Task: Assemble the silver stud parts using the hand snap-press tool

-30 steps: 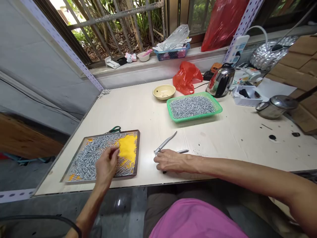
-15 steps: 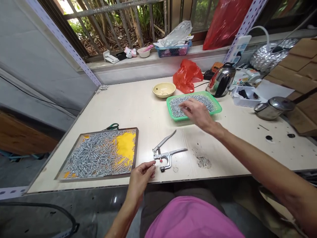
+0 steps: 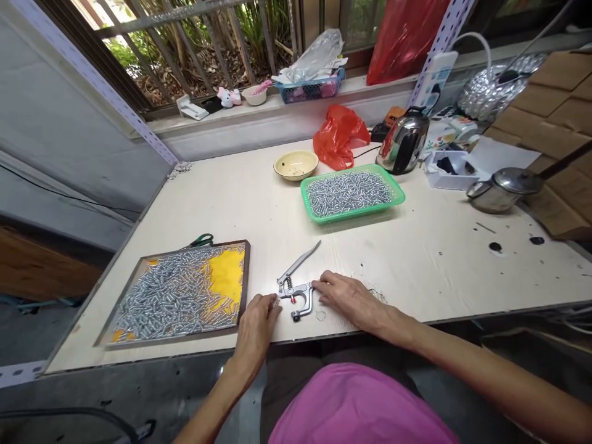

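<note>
Metal snap pliers (image 3: pixel 296 283) lie on the pale table near its front edge, one handle angled up and away. My left hand (image 3: pixel 256 327) rests at the pliers' jaw end, fingertips pinched together at the jaws on something too small to make out. My right hand (image 3: pixel 349 299) lies over the lower handle, fingers curled on it. A brown tray with a yellow base (image 3: pixel 231 274) holding several small silver metal parts sits just left of my left hand. A green tray (image 3: pixel 398 197) full of similar silver parts stands farther back.
Green-handled scissors (image 3: pixel 201 240) lie behind the brown tray. At the back stand a yellow bowl (image 3: pixel 295 165), a red plastic bag (image 3: pixel 340 135), a steel kettle (image 3: pixel 403 145), a white box (image 3: pixel 451 169) and a steel pot (image 3: pixel 502 188). Cardboard (image 3: pixel 559 111) is at the right.
My right hand came back from the green tray to the pliers' handle. My left hand moved from the brown tray to the pliers' jaws. The view shifted slightly.
</note>
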### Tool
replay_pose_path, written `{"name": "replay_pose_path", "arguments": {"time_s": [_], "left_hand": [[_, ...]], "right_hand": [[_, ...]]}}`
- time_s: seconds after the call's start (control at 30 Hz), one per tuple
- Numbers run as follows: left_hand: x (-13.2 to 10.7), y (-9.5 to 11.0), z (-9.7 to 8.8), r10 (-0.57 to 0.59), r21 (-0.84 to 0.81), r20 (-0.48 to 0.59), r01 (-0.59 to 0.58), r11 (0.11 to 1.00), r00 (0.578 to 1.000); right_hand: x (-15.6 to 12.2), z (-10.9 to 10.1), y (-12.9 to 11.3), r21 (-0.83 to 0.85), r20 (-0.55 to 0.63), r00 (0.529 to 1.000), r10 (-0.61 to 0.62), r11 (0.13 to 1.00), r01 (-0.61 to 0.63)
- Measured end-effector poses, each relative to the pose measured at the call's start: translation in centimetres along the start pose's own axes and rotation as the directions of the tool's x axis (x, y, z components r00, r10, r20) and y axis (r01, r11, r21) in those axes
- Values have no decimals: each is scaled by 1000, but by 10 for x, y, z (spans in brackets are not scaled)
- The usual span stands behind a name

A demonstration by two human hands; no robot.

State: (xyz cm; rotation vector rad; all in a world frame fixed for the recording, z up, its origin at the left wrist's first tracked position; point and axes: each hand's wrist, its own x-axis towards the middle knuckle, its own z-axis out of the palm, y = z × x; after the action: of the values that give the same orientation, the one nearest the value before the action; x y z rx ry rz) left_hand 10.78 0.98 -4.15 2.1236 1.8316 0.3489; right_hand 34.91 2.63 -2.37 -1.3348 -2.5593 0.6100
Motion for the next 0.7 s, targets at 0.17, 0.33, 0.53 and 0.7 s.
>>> {"name": "replay_pose_path", "arguments": {"time_s": [0.17, 0.33, 0.53, 0.7], "left_hand": [[1, 5, -1, 37, 102, 4, -37, 994, 999], [6, 6, -6, -123, -234, 57, 132, 963, 991], [10, 14, -5, -399, -704, 451, 593, 391, 798], [6, 29, -1, -437, -710, 443, 604, 362, 783]], "right_hand": [[5, 7, 8, -125, -83, 996, 44, 991, -54], [9, 11, 15, -176, -45, 998, 37, 983, -45], [13, 8, 17, -263, 48, 996, 68, 963, -53], [12, 5, 13, -277, 41, 996, 78, 959, -63]]}}
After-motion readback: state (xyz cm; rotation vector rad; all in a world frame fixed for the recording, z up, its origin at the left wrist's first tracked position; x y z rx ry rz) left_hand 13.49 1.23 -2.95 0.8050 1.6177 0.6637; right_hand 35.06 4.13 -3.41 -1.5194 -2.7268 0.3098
